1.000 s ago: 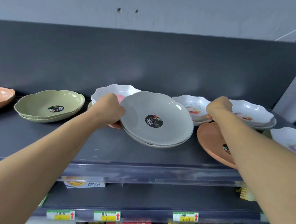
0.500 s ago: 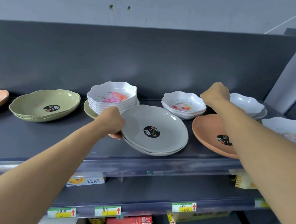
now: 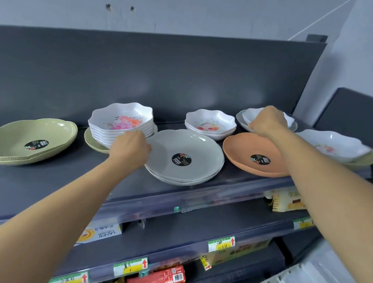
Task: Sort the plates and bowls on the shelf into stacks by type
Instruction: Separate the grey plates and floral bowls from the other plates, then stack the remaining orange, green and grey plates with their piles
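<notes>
My left hand grips the left rim of a stack of grey plates lying at the middle of the top shelf. Behind it stands a stack of white floral bowls on a green plate. My right hand is closed on the rim of a white bowl that sits on a grey plate at the back right. An orange plate lies in front of it. A smaller stack of floral bowls stands between the two.
Green plates are stacked at the left. At the far right a white floral bowl rests on a green plate. The shelf's front lip carries price tags; boxed goods fill the lower shelves.
The grey plates have come down flat onto the shelf in my left hand. My right hand has moved back and right from above the orange plate to the white bowl.
</notes>
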`<state>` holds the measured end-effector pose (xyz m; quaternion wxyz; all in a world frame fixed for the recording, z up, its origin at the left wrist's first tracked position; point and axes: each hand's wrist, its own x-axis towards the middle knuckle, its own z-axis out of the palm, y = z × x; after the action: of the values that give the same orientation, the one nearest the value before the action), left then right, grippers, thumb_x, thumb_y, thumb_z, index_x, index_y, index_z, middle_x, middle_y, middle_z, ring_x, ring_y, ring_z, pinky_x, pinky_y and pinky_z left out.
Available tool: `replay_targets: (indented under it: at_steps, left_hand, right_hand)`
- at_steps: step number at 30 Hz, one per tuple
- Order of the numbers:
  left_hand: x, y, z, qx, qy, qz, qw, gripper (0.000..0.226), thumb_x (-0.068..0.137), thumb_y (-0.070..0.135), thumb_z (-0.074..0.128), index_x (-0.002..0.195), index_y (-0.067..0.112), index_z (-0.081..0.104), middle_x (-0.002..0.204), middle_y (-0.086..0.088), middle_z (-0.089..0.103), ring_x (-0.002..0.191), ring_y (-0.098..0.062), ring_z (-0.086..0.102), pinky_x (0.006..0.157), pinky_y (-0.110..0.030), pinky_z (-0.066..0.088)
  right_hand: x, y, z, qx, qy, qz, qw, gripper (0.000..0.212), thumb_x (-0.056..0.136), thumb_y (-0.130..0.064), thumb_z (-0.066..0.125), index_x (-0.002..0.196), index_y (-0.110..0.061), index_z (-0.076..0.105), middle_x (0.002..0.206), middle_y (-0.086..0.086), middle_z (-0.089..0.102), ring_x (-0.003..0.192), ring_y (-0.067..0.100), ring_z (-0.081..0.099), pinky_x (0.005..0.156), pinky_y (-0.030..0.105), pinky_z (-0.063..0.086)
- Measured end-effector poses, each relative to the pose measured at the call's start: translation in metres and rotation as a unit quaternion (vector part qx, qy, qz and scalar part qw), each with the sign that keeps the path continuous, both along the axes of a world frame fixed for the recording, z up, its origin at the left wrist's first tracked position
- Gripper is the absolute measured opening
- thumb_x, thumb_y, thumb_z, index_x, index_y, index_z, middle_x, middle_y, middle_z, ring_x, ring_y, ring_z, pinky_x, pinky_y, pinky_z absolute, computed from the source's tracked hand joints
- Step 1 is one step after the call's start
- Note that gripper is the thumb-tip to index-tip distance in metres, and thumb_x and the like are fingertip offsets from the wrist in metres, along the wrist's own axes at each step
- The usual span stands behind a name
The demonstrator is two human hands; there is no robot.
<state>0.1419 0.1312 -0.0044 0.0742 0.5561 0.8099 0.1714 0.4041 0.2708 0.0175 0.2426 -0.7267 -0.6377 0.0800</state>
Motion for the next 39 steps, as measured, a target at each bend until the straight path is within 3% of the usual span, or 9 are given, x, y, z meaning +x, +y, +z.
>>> replay_targets:
  at_steps: [4, 9, 12, 14, 16, 20, 30, 34, 39]
  left_hand:
    - [0.026, 0.011, 0.02, 0.091, 0.045, -0.067, 0.993, 0.026, 0.093, 0.021, 0.05, 0.078, 0.0, 0.049, 0.092, -0.02, 0.063, 0.077, -0.034, 0.05, 0.063, -0.033, 0.036]
    - [0.075, 0.029, 0.037, 0.107, -0.012, -0.204, 0.973, 0.024, 0.092, 0.022, 0.055, 0.098, 0.0, 0.063, 0.097, -0.014, 0.066, 0.093, -0.034, 0.06, 0.069, -0.031, 0.041]
    - [0.101, 0.047, 0.04, 0.087, -0.022, -0.25, 0.964, 0.019, 0.09, 0.024, 0.055, 0.093, 0.007, 0.063, 0.095, -0.013, 0.066, 0.089, -0.033, 0.06, 0.07, -0.035, 0.044]
    - [0.116, 0.061, 0.04, 0.076, -0.022, -0.259, 0.963, 0.014, 0.088, 0.026, 0.055, 0.091, 0.014, 0.063, 0.093, -0.011, 0.067, 0.086, -0.031, 0.062, 0.075, -0.037, 0.05]
    - [0.13, 0.076, 0.04, 0.06, -0.019, -0.265, 0.962, 0.016, 0.089, 0.022, 0.055, 0.098, 0.012, 0.064, 0.096, -0.008, 0.065, 0.085, -0.028, 0.059, 0.061, -0.028, 0.044]
    - [0.156, 0.113, 0.037, 0.048, 0.002, -0.289, 0.956, 0.016, 0.088, 0.017, 0.057, 0.098, 0.008, 0.064, 0.095, -0.007, 0.06, 0.081, -0.025, 0.05, 0.06, -0.025, 0.037]
    - [0.199, 0.2, 0.01, 0.035, 0.007, -0.247, 0.968, 0.004, 0.088, 0.011, 0.052, 0.087, 0.008, 0.054, 0.086, -0.01, 0.056, 0.076, -0.028, 0.046, 0.06, -0.027, 0.037]
    - [0.213, 0.223, 0.006, 0.009, 0.002, -0.178, 0.984, 0.027, 0.091, 0.008, 0.05, 0.066, 0.009, 0.039, 0.084, -0.01, 0.052, 0.079, -0.031, 0.048, 0.066, -0.031, 0.037]
    - [0.219, 0.241, 0.001, -0.03, -0.043, -0.132, 0.99, 0.026, 0.086, 0.009, 0.05, 0.062, 0.01, 0.041, 0.061, -0.006, 0.052, 0.067, -0.029, 0.056, 0.063, -0.028, 0.041]
  right_hand:
    - [0.021, -0.015, 0.001, 0.0, -0.041, -0.042, 0.998, 0.029, 0.089, -0.012, 0.058, 0.113, 0.002, 0.059, 0.117, 0.018, 0.064, 0.112, 0.034, 0.057, 0.087, 0.033, 0.042]
    - [0.058, -0.029, 0.001, 0.008, -0.024, -0.081, 0.996, 0.016, 0.088, -0.006, 0.056, 0.101, 0.0, 0.061, 0.112, 0.02, 0.064, 0.087, 0.034, 0.056, 0.069, 0.031, 0.039]
    - [0.085, -0.03, 0.001, 0.009, -0.024, -0.097, 0.995, 0.011, 0.088, -0.006, 0.055, 0.094, -0.001, 0.062, 0.107, 0.018, 0.064, 0.09, 0.034, 0.057, 0.068, 0.031, 0.041]
    - [0.104, -0.025, 0.002, 0.003, -0.034, -0.112, 0.993, 0.014, 0.089, -0.005, 0.052, 0.076, -0.002, 0.055, 0.096, 0.018, 0.06, 0.088, 0.035, 0.057, 0.06, 0.028, 0.04]
    - [0.12, -0.015, 0.003, -0.005, -0.04, -0.121, 0.992, 0.028, 0.087, -0.004, 0.054, 0.061, -0.007, 0.045, 0.077, 0.012, 0.055, 0.073, 0.031, 0.055, 0.046, 0.025, 0.03]
    - [0.148, 0.005, 0.006, -0.017, -0.036, -0.133, 0.99, 0.034, 0.087, -0.011, 0.058, 0.057, -0.01, 0.042, 0.059, 0.005, 0.043, 0.061, 0.026, 0.048, 0.044, 0.024, 0.026]
    - [0.198, 0.054, -0.005, -0.063, -0.068, -0.124, 0.988, 0.037, 0.085, -0.008, 0.054, 0.054, -0.012, 0.034, 0.057, 0.003, 0.038, 0.049, 0.018, 0.035, 0.044, 0.023, 0.025]
    - [0.215, 0.066, -0.013, -0.104, -0.104, -0.112, 0.983, 0.036, 0.083, -0.011, 0.055, 0.054, -0.012, 0.034, 0.058, 0.003, 0.036, 0.051, 0.019, 0.033, 0.044, 0.025, 0.024]
    - [0.228, 0.075, -0.019, -0.098, -0.116, -0.125, 0.98, 0.034, 0.084, -0.009, 0.056, 0.057, -0.012, 0.035, 0.065, 0.006, 0.041, 0.063, 0.024, 0.042, 0.048, 0.025, 0.031]
